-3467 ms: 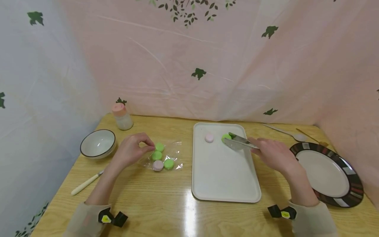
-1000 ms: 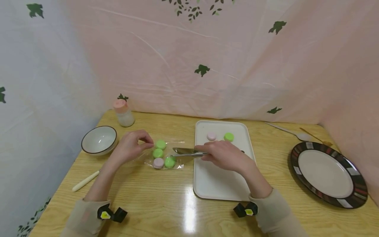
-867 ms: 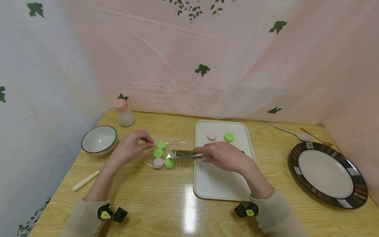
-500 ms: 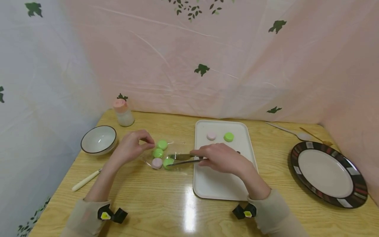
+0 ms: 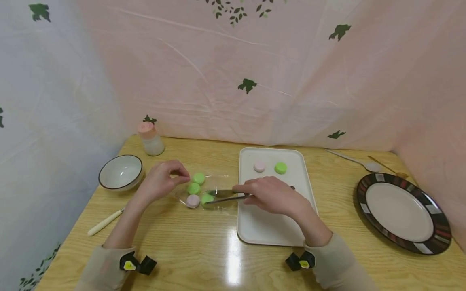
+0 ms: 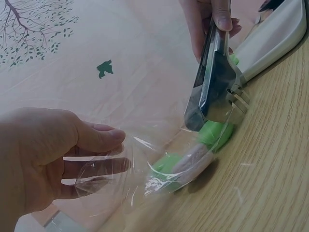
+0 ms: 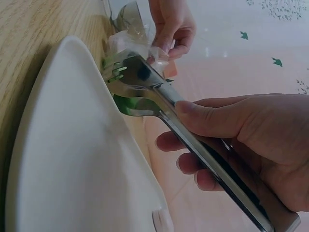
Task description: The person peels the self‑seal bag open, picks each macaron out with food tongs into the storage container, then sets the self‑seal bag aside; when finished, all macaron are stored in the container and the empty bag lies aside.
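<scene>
My left hand (image 5: 162, 182) pinches the edge of a clear plastic bag (image 6: 140, 150) between thumb and fingers, left of the tray. Inside lie two green macarons (image 5: 194, 188) near that hand, a pink macaron (image 5: 193, 201), and a third green macaron (image 5: 205, 198) at the bag's right side. My right hand (image 5: 274, 194) grips metal tongs (image 7: 193, 145) above the white tray (image 5: 262, 230). The tips of the tongs reach left into the bag, around the third green macaron. On the tray's far part sit one pink macaron (image 5: 259, 166) and one green macaron (image 5: 280, 167).
A white bowl (image 5: 121, 173), a pink-capped jar (image 5: 152, 141) and a cream-handled utensil (image 5: 105, 222) are on the left. At right stands a dark-rimmed plate (image 5: 400, 214), with a spoon (image 5: 364, 164) behind it. A cloth (image 5: 233, 113) hangs behind the table.
The green macaron held over the tray was let go there. My right hand moved left with the tongs, whose tips now sit at the green macaron in the bag. My left hand stayed put.
</scene>
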A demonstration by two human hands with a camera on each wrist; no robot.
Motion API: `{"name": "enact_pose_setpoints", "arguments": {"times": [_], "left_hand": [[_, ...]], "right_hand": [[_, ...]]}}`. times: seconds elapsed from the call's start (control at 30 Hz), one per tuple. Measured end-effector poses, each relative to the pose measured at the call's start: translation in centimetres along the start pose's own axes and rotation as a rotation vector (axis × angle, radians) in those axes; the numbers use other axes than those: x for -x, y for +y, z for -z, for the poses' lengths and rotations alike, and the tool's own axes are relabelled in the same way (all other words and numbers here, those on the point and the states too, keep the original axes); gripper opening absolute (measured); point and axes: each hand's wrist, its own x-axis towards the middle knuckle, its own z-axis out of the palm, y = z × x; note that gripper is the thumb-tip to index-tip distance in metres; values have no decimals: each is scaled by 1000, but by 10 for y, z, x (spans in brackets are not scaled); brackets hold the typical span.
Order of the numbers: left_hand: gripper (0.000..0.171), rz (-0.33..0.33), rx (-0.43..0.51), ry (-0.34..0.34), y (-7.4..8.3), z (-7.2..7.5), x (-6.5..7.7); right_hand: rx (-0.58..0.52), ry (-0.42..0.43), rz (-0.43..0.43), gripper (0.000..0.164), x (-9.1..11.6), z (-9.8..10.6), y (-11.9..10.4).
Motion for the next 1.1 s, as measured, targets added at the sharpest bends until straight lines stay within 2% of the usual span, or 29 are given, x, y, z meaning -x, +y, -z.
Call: {"name": "enact_pose_setpoints", "arguments": {"times": [0.2,0.57,1.1], "left_hand": [[12,22,-10,-4,1,0,0],[17,19,-14,1,0,-1,0],[11,28,-6,-1,0,-1,0]], "right_hand": [[14,12,-22,41,2,1,3],[13,14,-25,40,1,0,2],[25,16,-39,39,4,2,2]]}}
